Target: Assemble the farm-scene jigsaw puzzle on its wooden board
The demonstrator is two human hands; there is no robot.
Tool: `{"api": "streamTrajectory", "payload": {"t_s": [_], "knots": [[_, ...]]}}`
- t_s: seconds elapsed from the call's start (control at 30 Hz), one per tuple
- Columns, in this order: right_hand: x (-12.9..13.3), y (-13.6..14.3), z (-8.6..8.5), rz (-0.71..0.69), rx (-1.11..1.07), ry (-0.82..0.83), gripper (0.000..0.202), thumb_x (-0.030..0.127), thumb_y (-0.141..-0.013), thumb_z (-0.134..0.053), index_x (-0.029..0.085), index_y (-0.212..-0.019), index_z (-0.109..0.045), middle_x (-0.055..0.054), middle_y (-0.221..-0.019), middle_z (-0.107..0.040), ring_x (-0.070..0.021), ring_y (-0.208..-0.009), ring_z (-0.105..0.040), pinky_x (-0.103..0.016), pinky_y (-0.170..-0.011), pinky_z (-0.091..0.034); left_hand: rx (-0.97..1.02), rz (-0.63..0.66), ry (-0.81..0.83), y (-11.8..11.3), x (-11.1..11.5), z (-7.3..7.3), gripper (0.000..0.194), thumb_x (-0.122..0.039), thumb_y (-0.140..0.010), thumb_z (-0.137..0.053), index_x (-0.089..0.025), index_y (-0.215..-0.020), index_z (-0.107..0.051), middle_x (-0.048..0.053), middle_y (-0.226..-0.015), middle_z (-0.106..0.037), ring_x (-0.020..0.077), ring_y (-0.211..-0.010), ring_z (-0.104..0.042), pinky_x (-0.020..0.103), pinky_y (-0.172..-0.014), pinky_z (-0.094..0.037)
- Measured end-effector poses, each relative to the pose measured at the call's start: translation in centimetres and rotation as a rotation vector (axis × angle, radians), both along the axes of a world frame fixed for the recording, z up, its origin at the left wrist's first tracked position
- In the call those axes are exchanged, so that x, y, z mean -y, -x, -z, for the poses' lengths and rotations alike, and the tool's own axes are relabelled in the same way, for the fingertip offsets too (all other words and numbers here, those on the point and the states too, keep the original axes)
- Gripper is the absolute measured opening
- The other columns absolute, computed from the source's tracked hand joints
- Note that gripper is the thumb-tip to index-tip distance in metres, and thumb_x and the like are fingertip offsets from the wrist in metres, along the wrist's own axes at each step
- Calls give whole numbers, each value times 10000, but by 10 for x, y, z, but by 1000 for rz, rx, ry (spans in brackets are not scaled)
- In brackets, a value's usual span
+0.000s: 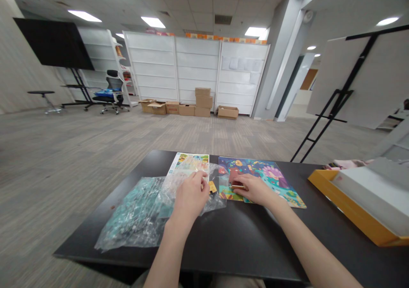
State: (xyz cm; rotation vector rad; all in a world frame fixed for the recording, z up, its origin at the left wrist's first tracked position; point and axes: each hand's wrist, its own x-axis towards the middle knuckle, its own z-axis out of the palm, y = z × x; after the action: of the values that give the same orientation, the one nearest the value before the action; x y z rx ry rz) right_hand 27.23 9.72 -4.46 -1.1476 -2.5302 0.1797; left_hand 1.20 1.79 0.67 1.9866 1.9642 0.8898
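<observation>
My left hand (192,194) is over a clear plastic bag (171,185), its fingers curled and closed on the film. A small yellow puzzle piece (212,187) shows just right of its fingertips. My right hand (254,188) pinches a reddish-brown puzzle piece (236,185), tilted with its pale edge showing, above the left part of a colourful jigsaw puzzle (273,175). The puzzle has a dark blue top and a purple-pink shape on its right. Behind the clear bag lies a printed picture sheet (182,158), partly covered by the film.
A larger plastic bag of teal pieces (131,213) lies on the left of the black table (223,241). An orange-edged box (358,211) with a white inside stands at the right. Beyond are cardboard boxes (203,102), white shelving (196,66) and an easel stand (322,117).
</observation>
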Motion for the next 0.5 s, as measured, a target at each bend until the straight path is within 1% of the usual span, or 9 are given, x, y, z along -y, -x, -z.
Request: {"api": "streamTrajectory", "payload": {"t_s": [0.13, 0.23, 0.33, 0.43, 0.5], "knots": [[3, 5, -5, 44, 60, -48, 198, 328, -887, -621, 242, -1012, -747, -85, -997, -775, -240, -889, -721, -310, -781, -514, 19, 10, 2, 1, 1, -2, 258, -138, -895, -493, -199, -1071, -672, 56, -993, -737, 180, -824, -671, 286, -758, -454], [4, 7, -7, 57, 72, -87, 217, 311, -903, -580, 243, -1026, -745, -79, -984, -784, -233, -840, -727, -288, -729, -486, 17, 9, -4, 2, 2, -3, 258, -143, -899, -489, -198, -1067, -677, 55, -977, -733, 183, -829, -669, 285, -753, -451], [4, 5, -8, 62, 70, -96, 252, 350, -948, -524, 240, -1012, -741, -65, -912, -787, -214, -760, -716, -270, -672, -446, 18, 6, 5, 4, 3, -3, 258, -151, -903, -486, -197, -1067, -679, 55, -959, -730, 181, -822, -668, 283, -737, -447], [3, 2, -11, 77, 43, -77, 326, 397, -978, -467, 230, -864, -722, -50, -768, -754, -188, -650, -671, -262, -611, -395, 20, 2, 10, 6, 4, -3, 260, -151, -903, -484, -193, -1072, -678, 58, -958, -729, 179, -803, -664, 287, -738, -449], [0, 0, -13, 120, -6, -78, 369, 416, -973, -448, 224, -759, -679, -47, -684, -713, -187, -603, -640, -269, -588, -371, 25, -2, 7, 6, 4, -3, 257, -149, -901, -489, -191, -1072, -677, 58, -965, -729, 176, -795, -662, 289, -747, -451]]}}
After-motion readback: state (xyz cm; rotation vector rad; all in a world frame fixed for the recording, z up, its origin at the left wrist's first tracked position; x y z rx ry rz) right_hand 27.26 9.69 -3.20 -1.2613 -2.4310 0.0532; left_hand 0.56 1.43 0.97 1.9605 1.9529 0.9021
